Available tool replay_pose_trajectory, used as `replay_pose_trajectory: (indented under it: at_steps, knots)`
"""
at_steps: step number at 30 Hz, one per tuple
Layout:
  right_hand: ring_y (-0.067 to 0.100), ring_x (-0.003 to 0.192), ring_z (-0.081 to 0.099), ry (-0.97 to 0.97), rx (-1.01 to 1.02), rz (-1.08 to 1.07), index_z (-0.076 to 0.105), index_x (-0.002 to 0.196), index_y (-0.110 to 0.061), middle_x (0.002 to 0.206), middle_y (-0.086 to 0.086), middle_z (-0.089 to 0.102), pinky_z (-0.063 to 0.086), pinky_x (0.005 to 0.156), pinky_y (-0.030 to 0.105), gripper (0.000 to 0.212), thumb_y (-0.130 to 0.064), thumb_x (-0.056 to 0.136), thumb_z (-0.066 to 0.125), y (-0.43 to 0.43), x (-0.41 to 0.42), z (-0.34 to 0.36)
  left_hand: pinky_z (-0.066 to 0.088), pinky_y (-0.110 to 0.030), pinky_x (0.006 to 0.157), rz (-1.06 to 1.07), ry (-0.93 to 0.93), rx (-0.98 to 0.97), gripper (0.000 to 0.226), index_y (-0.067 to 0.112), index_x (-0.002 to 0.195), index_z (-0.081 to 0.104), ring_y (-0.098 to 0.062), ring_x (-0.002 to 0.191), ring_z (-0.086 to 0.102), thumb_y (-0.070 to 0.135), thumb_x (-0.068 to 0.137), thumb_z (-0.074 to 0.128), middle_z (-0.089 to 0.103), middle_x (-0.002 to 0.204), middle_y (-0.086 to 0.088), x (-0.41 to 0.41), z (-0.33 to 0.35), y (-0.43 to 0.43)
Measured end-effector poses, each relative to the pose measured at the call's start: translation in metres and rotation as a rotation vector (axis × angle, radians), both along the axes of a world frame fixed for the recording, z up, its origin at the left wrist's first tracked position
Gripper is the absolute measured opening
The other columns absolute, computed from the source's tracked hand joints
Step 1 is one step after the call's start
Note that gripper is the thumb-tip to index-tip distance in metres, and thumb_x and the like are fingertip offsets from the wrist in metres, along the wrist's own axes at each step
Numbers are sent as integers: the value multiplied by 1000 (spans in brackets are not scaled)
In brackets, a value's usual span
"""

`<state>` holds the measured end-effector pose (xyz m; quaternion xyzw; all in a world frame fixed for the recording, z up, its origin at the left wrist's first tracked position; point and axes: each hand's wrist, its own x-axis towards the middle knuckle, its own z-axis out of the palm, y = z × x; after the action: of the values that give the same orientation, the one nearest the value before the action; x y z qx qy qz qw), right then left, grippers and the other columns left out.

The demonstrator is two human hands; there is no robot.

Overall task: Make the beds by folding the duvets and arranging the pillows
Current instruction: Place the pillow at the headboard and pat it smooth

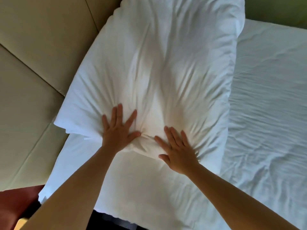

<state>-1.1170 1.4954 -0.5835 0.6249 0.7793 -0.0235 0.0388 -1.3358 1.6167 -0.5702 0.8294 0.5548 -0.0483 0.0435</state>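
A large white pillow (166, 60) lies on the bed, its long side running away from me along the padded headboard. My left hand (118, 130) presses flat into its near edge with fingers spread. My right hand (177, 150) presses beside it, fingers straight, and the fabric creases around both palms. A second white layer, pillow or sheet (132, 188), shows beneath the near end under my forearms; I cannot tell which. No duvet is in view.
A beige padded headboard (33, 63) fills the left side. The wrinkled white bed sheet (269, 113) spreads to the right. Reddish floor (15, 203) shows at the lower left, and a green wall (282, 10) at the top right.
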Motion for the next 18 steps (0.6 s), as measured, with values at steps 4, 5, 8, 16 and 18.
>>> replay_pose_trajectory:
  at_steps: [4,5,8,16,18]
  knots:
    - [27,146,8,-39,-366,-30,13,150,-35,159,9,5,7,116,50,71,-47,91,50,9,-6,53,-1,-67,108,-11,256,-279,80,46,145,-13,-35,143,-20,72,84,32,-31,152,-14,9,33,-17]
    - [24,147,-2,-60,-494,-21,4,150,-37,159,4,-6,0,116,50,66,-42,96,43,6,-5,73,1,-68,108,-35,328,-394,82,48,144,-13,-37,142,-21,68,85,40,-33,151,-12,9,47,-25]
    - [20,147,10,-44,-747,-90,7,150,-34,159,-3,6,8,117,43,54,-36,102,30,-16,5,150,8,-65,111,-137,512,-687,72,45,147,7,-36,145,-9,57,89,47,-16,158,-5,9,104,-50]
    - [19,142,25,-55,-635,-396,26,148,-22,155,-1,25,23,113,31,49,-36,102,32,-81,91,323,19,-42,117,-88,184,-636,51,29,142,39,-21,143,22,44,94,47,15,157,-6,27,272,-100]
    - [19,141,28,-25,-580,-432,30,147,-19,153,1,29,23,112,28,47,-34,102,34,-97,107,357,27,-31,113,-114,127,-616,49,23,140,43,-22,138,33,40,94,50,30,152,-6,34,308,-106]
